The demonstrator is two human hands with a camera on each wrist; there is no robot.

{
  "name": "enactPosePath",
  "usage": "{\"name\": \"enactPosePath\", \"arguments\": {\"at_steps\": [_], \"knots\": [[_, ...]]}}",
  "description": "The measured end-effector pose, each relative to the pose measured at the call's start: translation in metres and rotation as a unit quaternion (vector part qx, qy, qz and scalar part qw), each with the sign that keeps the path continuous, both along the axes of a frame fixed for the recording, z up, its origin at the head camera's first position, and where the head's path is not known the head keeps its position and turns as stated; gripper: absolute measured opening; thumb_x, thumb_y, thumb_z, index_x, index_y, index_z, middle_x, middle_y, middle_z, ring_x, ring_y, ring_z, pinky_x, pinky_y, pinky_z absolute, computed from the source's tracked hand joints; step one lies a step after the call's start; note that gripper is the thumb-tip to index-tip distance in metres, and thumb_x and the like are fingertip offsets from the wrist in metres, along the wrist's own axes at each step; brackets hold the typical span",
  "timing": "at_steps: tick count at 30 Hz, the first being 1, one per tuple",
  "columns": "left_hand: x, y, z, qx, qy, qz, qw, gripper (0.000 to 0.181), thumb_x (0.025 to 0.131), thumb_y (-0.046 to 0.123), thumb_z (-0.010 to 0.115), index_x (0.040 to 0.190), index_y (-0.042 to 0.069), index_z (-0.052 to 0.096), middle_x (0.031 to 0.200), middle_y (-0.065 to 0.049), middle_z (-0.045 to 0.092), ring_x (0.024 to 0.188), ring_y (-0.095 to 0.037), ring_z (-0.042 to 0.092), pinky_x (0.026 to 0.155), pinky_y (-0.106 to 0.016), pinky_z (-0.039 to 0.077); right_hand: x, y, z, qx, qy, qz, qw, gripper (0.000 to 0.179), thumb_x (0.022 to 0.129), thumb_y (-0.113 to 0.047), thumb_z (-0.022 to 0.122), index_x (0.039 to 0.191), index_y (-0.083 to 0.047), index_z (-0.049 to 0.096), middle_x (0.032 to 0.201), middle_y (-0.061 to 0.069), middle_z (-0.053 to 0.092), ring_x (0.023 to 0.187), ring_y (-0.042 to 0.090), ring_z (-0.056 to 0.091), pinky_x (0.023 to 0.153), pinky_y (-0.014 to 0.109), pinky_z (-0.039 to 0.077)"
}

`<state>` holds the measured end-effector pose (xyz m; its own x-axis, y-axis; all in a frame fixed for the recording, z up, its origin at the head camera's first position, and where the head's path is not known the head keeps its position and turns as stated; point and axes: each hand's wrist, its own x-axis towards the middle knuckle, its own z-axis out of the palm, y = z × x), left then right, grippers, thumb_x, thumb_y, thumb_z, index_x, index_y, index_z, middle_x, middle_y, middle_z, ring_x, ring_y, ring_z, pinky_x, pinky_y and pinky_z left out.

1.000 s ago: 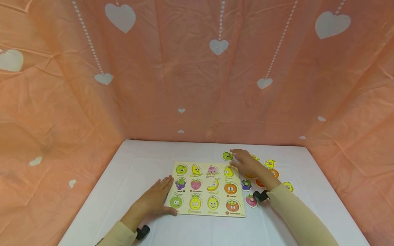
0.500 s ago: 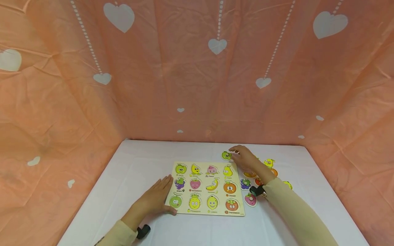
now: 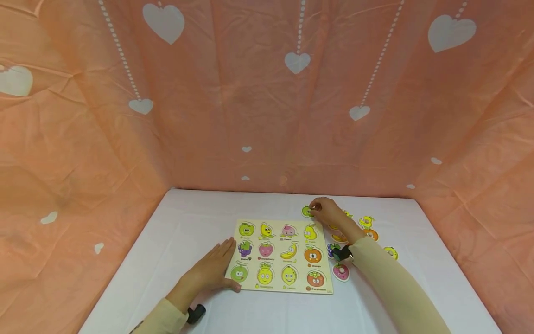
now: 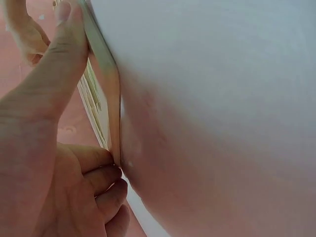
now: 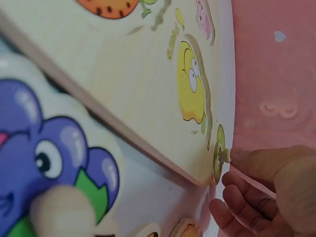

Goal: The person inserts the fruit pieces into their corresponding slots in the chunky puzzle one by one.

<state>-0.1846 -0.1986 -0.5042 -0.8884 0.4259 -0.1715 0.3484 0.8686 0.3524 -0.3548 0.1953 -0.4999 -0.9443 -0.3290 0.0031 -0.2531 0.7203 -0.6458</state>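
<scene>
Green roundish fruit pc (image 3: 306, 211) just past far edge of wooden board (image 3: 301, 273); R hand (image 3: 328, 212) fingers clamped on its knob (image 5: 225, 155). L hand (image 3: 212, 269), thumb & fingers apart, touches board edges; white worktop (image 3: 187, 222) stretching L.

Cartoon fruit is printed across the cream puzzle board (image 3: 277, 268): the top row is coloured green, yellow, pink and yellow; the middle row, purple, pinkish red, yellow and orange; the bottom row, green, yellow, yellow and reddish orange. A bright green is borne by the round green piece (image 3: 306, 212), while the grape piece (image 5: 101, 163) is painted purple with green leaf, topped by a pale knob (image 5: 63, 212). Solid pink is carried by the strawberry piece (image 3: 340, 272). The tablecloth (image 3: 187, 222) is coloured white, and the salmon-orange backdrop (image 3: 233, 93) is patterned with white hearts (image 3: 297, 62) and dotted strings (image 3: 299, 28). The sleeves (image 3: 396, 283) are coloured beige, the wrist mounts (image 3: 342, 253) black.
</scene>
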Motion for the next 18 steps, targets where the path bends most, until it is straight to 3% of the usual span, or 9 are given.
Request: {"name": "enactPosePath", "arguments": {"at_steps": [18], "knots": [[0.0,0.003,0.001,-0.012,0.001,0.009,0.9999,0.134,0.069,0.056,0.097,0.164,-0.01,0.03,0.174,-0.026,0.025,0.163,-0.038,0.024,0.134,-0.05,0.02,-0.011,-0.007,-0.006,0.004,-0.024,-0.027,0.9993,0.01,0.103,-0.01,0.072,0.108,-0.003,0.067,0.098,0.011,0.065,0.091,0.024,0.06,0.082,0.036,0.054]]}}
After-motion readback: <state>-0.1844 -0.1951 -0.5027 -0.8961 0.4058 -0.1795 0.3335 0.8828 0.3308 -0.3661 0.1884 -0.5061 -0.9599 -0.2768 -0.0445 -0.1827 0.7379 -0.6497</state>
